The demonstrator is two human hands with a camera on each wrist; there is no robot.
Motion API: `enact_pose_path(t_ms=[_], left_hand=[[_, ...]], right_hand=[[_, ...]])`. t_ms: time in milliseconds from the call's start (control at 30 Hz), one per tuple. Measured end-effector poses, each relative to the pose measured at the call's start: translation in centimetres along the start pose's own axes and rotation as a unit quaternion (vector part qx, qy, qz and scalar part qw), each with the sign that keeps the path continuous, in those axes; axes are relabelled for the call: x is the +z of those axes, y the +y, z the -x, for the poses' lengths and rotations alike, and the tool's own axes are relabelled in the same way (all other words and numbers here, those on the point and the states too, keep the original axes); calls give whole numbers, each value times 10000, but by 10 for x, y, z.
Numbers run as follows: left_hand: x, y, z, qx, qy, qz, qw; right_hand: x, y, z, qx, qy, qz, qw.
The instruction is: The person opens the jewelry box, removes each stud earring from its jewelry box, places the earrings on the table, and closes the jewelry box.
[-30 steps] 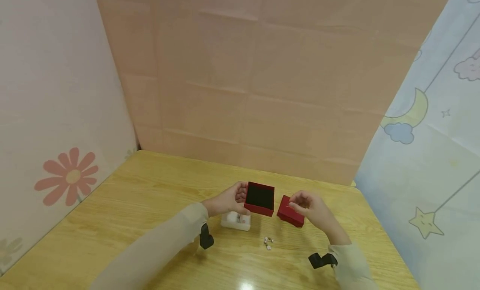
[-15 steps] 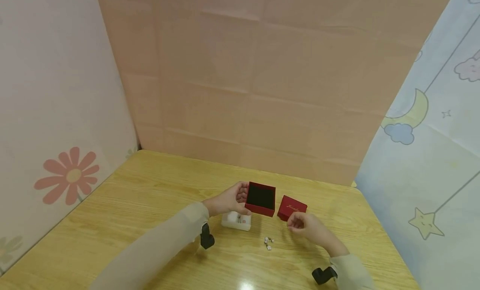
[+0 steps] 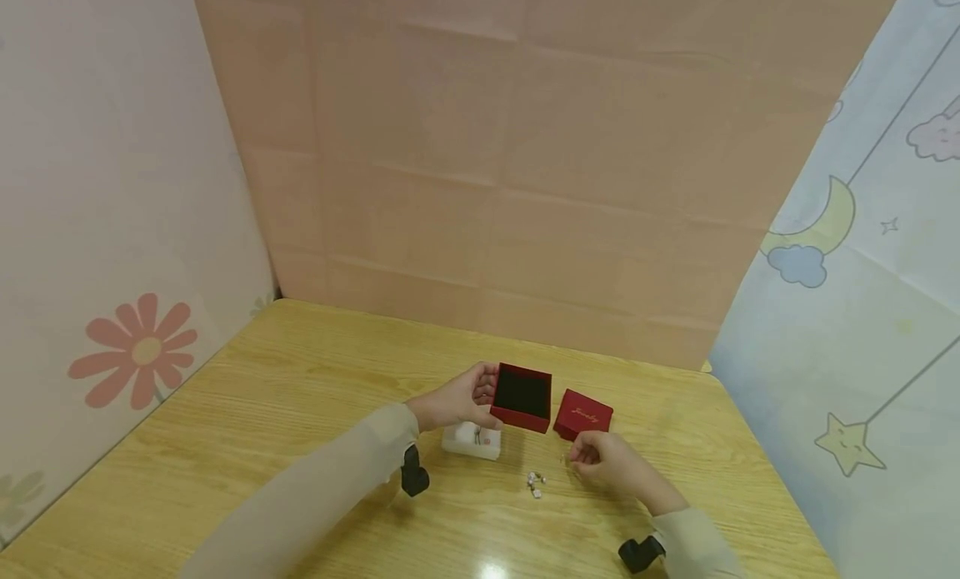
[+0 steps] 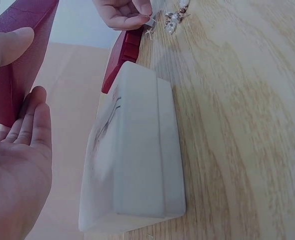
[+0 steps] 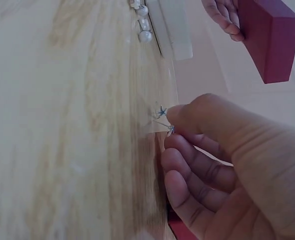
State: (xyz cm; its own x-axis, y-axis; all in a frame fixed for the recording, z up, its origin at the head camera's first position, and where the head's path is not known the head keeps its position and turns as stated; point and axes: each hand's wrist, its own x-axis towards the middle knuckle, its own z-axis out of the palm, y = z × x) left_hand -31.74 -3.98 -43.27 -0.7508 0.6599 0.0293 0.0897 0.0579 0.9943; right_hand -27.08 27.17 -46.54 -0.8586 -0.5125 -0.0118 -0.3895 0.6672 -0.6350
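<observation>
My left hand (image 3: 457, 400) holds a red box (image 3: 522, 398) with a black lining, off the table and tilted toward me. Fingers and thumb grip its left side. Low over the table, my right hand (image 3: 611, 466) pinches a small star earring (image 5: 171, 130) between thumb and fingertips. Another little star (image 5: 161, 111) shows just beside the thumb tip; whether the two are joined is unclear. The red lid (image 3: 585, 414), with gold lettering, lies right behind this hand. Left of the hand, several small pearly jewelry pieces (image 3: 536, 484) lie together.
A white case (image 3: 471, 441) with a printed picture stands on the wooden table (image 3: 360, 354), below and in front of the red box. A pink sheet (image 3: 487, 162) hangs behind the table, with patterned sheets at both sides.
My right hand has come down from over the red lid toward the table's near side, uncovering the gold lettering. My left hand and the red box have barely moved.
</observation>
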Motion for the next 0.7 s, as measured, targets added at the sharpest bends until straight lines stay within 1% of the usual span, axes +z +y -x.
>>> enact_pose_path(t_ms=[300,700], left_hand=[[0,1,0,48,-23,66,10000],[1,2,1,-28,16,-17,10000]], right_hand=[[3,1,-1,-22,37,123,9999],[4,-2,-2,68,-25,270,9996]])
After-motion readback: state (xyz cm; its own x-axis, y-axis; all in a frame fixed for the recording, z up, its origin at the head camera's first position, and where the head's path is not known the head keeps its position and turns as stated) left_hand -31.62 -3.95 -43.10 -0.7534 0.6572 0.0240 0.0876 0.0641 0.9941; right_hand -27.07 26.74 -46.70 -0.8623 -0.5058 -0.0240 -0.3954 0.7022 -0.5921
